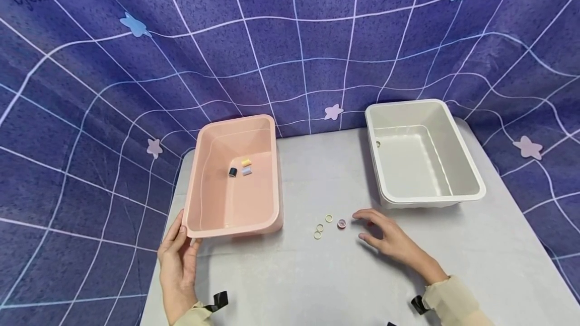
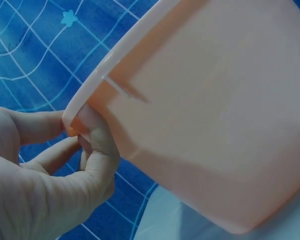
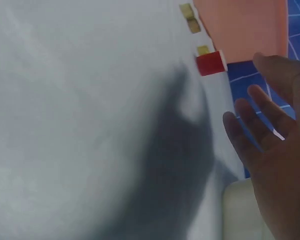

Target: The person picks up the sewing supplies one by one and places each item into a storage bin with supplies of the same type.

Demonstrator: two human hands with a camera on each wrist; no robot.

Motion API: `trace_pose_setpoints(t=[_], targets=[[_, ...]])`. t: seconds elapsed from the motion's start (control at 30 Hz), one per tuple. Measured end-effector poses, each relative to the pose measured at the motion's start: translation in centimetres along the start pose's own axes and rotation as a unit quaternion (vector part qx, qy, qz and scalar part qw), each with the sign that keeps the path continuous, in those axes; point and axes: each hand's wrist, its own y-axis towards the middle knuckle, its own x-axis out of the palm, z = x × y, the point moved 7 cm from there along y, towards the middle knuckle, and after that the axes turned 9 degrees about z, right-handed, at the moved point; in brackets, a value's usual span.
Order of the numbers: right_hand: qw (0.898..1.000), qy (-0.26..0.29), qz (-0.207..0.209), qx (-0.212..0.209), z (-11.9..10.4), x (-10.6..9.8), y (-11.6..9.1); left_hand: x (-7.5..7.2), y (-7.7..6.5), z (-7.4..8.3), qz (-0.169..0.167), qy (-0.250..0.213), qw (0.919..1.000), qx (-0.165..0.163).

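Note:
My left hand [image 1: 177, 265] pinches the near left corner of the pink bin's rim [image 1: 226, 233], thumb and fingers on either side in the left wrist view. On the bin's floor lie a black thread spool [image 1: 233, 172], a yellow thread spool [image 1: 246, 163] and a light blue thread spool [image 1: 246, 170]. My right hand [image 1: 391, 238] hovers over the table with fingers spread and nothing in them. Just left of its fingertips stands a red thread spool [image 1: 342, 224], also visible in the right wrist view [image 3: 210, 63]. Three pale yellow rings [image 1: 329, 218] lie beside that spool.
A light grey bin [image 1: 430, 199] stands at the right, with one small pale ring [image 1: 378, 144] inside by its left wall. The grey-white table [image 1: 290, 275] carries both bins. Behind and at the sides hangs a blue grid-patterned cloth [image 1: 281, 74].

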Motion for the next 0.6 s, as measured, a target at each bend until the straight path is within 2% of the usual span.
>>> trace_pose_setpoints(t=[0.27, 0.43, 0.6], targets=[[0.997, -0.048, -0.022, 0.06, 1.8, 1.2, -0.3, 0.1, 0.0, 0.0, -0.01, 0.012, 0.9999, 0.005], [0.994, -0.072, -0.034, 0.073, 2.0, 2.1, -0.2, 0.1, 0.1, 0.1, -0.023, -0.002, 0.9997, 0.01], [0.993, -0.097, -0.017, 0.069, 1.8, 2.6, -0.1, 0.1, 0.0, 0.2, -0.027, 0.003, 0.9996, 0.011]])
